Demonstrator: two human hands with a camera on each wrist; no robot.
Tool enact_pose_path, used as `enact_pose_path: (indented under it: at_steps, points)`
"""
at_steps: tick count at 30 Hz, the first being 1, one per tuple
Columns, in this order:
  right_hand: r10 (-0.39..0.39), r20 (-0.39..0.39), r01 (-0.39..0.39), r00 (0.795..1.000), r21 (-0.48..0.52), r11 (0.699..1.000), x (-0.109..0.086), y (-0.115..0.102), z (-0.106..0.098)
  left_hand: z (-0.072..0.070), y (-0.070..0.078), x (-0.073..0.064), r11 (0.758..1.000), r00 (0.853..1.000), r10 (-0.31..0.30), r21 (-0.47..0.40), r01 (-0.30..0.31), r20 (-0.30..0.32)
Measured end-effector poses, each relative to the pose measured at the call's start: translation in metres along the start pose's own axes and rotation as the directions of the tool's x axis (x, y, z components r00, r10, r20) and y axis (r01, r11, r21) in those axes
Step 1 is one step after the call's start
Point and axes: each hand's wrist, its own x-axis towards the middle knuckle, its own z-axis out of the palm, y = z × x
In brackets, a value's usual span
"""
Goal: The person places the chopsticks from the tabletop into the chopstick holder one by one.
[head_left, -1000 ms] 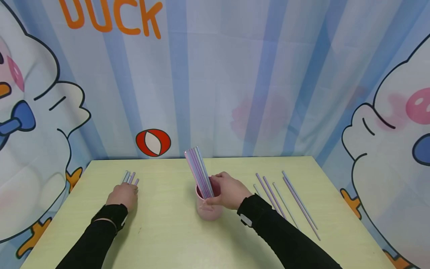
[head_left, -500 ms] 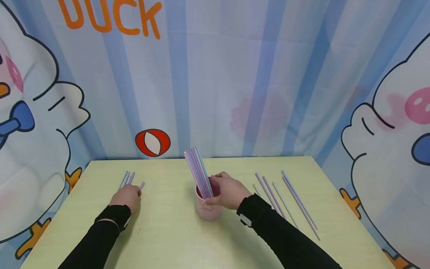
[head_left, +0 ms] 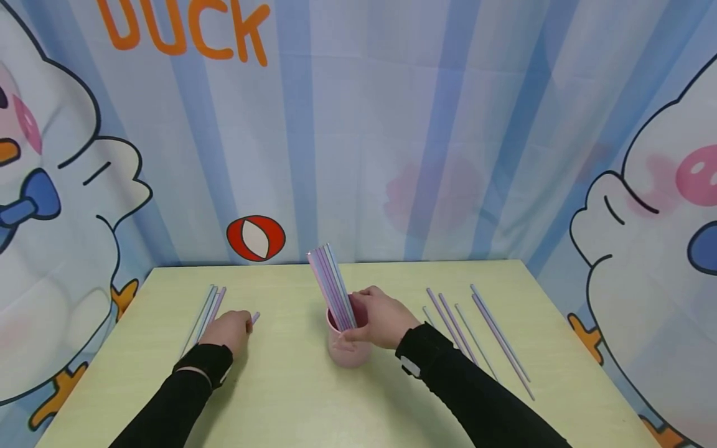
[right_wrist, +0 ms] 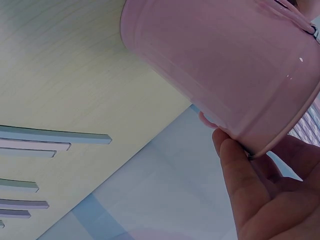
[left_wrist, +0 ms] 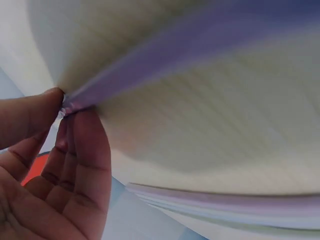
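In the head view, my left hand (head_left: 226, 330) is low over the left part of the table, holding a purple straw (head_left: 256, 317). The left wrist view shows thumb and fingertips pinching that purple straw (left_wrist: 150, 65) near one end. At the middle stands a pink cup (head_left: 348, 356) with a bundle of pastel straws (head_left: 332, 286) leaning left in it. My right hand (head_left: 386, 318) grips the cup by its rim; the right wrist view has the fingers on the edge of the pink cup (right_wrist: 220, 65).
Several loose straws (head_left: 204, 314) lie just left of my left hand. More straws (head_left: 501, 339) are spread on the right side, partly behind the right forearm. The pale yellow table (head_left: 280, 398) ends at a striped curtain (head_left: 358, 124) behind.
My left hand has drawn rightward and slightly nearer with the purple straw, away from the loose straws on the left. The right hand and cup have stayed put.
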Motion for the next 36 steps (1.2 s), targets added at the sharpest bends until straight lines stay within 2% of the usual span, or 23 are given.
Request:
enact_pose_path:
  at_steps: [8,12,18,21,26,30,33,36]
  points:
    - [-0.012,-0.006,0.011,1.0,-0.007,1.0,0.0,0.001,0.001,-0.002,0.017,-0.001,0.998,0.997,-0.058,-0.03,0.06,0.06]
    - [-0.012,-0.004,0.012,1.0,-0.009,1.0,0.0,0.001,0.001,-0.007,0.022,0.003,0.997,0.998,-0.056,-0.056,0.058,0.033]
    - [-0.01,-0.003,0.01,1.0,-0.008,1.0,0.0,0.001,0.001,-0.028,0.029,0.009,0.993,1.0,-0.021,-0.115,0.021,0.0]
    - [-0.012,-0.005,0.012,1.0,-0.01,1.0,0.0,0.002,0.001,-0.041,0.033,0.01,0.986,0.999,-0.032,-0.164,0.03,-0.009]
    - [-0.01,-0.007,0.01,1.0,-0.009,1.0,0.0,0.001,0.001,-0.064,0.039,0.009,0.969,0.997,-0.059,-0.243,0.046,-0.045]
    - [-0.01,-0.007,0.01,1.0,-0.007,1.0,0.0,0.001,0.001,-0.079,0.043,0.008,0.953,0.992,-0.066,-0.302,0.03,-0.109]
    - [-0.011,-0.006,0.011,1.0,-0.003,1.0,0.0,0.001,0.001,-0.087,0.047,0.009,0.93,0.984,-0.076,-0.368,0.011,-0.162]
    - [-0.013,-0.009,0.013,1.0,-0.004,1.0,0.0,0.002,0.002,-0.094,0.053,0.01,0.893,0.974,-0.094,-0.45,-0.008,-0.205]
